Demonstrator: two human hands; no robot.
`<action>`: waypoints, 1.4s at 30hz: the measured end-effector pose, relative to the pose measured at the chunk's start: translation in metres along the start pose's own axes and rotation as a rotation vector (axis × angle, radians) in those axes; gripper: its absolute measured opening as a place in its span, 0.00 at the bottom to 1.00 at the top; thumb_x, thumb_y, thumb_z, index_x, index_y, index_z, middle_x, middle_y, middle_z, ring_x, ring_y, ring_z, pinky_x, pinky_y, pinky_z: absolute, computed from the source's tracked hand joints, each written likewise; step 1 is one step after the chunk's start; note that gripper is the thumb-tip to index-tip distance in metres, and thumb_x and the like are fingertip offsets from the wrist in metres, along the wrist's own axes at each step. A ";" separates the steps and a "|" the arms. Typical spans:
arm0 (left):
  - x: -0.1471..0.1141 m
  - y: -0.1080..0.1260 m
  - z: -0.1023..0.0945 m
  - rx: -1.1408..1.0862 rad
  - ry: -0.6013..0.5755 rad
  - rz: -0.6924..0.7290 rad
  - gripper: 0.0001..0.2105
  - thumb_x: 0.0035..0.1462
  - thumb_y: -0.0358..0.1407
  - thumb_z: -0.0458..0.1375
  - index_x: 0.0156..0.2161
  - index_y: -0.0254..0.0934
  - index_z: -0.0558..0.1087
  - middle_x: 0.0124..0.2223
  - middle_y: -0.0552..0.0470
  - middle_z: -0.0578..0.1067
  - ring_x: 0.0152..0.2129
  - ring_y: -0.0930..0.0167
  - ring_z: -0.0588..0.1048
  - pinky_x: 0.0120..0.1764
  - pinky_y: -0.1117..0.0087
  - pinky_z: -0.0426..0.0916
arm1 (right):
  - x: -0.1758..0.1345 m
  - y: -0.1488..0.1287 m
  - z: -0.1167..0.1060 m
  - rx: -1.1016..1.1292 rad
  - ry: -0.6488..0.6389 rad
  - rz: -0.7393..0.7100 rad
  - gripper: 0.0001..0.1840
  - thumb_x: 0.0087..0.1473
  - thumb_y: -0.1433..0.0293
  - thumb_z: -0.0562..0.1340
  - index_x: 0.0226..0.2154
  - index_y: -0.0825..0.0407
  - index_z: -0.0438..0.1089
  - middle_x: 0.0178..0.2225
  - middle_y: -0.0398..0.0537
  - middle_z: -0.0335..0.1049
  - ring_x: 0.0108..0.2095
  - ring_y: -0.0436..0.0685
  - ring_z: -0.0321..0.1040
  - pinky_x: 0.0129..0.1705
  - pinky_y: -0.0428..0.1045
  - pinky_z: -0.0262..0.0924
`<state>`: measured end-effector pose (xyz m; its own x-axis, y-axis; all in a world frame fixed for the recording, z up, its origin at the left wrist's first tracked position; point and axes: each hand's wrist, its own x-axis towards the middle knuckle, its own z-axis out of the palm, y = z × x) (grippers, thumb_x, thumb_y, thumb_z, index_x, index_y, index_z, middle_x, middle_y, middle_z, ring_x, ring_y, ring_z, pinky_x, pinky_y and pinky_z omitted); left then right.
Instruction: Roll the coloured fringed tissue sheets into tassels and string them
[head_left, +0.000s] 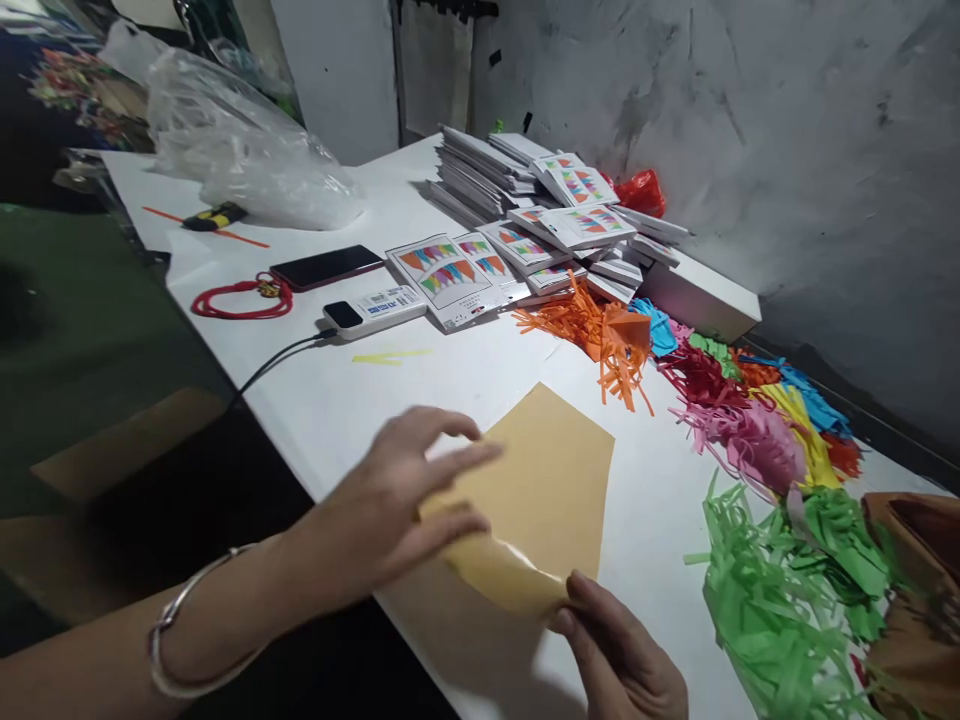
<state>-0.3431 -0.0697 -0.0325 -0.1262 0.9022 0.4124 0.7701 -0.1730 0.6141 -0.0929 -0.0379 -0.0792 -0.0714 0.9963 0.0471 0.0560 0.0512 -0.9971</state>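
Observation:
A tan, yellowish sheet of paper point(555, 470) lies at an angle on the white table, its near edge curled up and shiny. My right hand point(622, 650) pinches the lower right corner of that curled edge between thumb and fingers. Over the left side of the sheet is my left hand point(397, 490), its fingers apart and slightly blurred by motion; whether the fingertips touch the paper I cannot tell. A silver bangle point(161, 640) circles the left wrist. Two thin yellow strips point(386, 357) lie beyond the left hand.
Fringed paper bundles in orange point(615, 340), pink point(757, 440) and green point(787, 600) line the right side. Printed cards point(450, 275) and stacked white packets point(487, 170) stand behind. A phone point(326, 267), cabled white device point(375, 312), red cord point(240, 302) and plastic bag point(247, 140) lie left.

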 end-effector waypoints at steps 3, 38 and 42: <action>0.001 0.025 0.018 0.027 -0.202 0.340 0.17 0.65 0.44 0.59 0.57 0.47 0.72 0.56 0.47 0.76 0.57 0.59 0.68 0.67 0.51 0.48 | 0.000 0.001 -0.004 -0.015 -0.059 -0.024 0.17 0.45 0.54 0.75 0.36 0.44 0.82 0.35 0.45 0.82 0.33 0.55 0.80 0.40 0.45 0.75; 0.024 0.021 0.029 0.120 -0.151 0.605 0.13 0.71 0.31 0.49 0.36 0.35 0.73 0.29 0.52 0.76 0.27 0.69 0.69 0.33 0.67 0.62 | 0.026 -0.006 -0.030 -0.557 -0.157 -0.938 0.11 0.56 0.86 0.63 0.38 0.56 0.71 0.31 0.46 0.71 0.33 0.51 0.69 0.55 0.61 0.65; 0.022 0.007 0.024 0.058 -0.153 0.563 0.11 0.71 0.32 0.50 0.37 0.36 0.73 0.30 0.51 0.77 0.28 0.68 0.70 0.33 0.67 0.64 | 0.031 -0.003 -0.038 -0.591 -0.173 -0.989 0.11 0.56 0.85 0.63 0.37 0.55 0.71 0.29 0.44 0.71 0.31 0.50 0.70 0.56 0.60 0.65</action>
<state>-0.3249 -0.0412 -0.0351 0.4005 0.7251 0.5602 0.7261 -0.6241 0.2886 -0.0578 -0.0041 -0.0729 -0.4763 0.4835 0.7344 0.3522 0.8702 -0.3445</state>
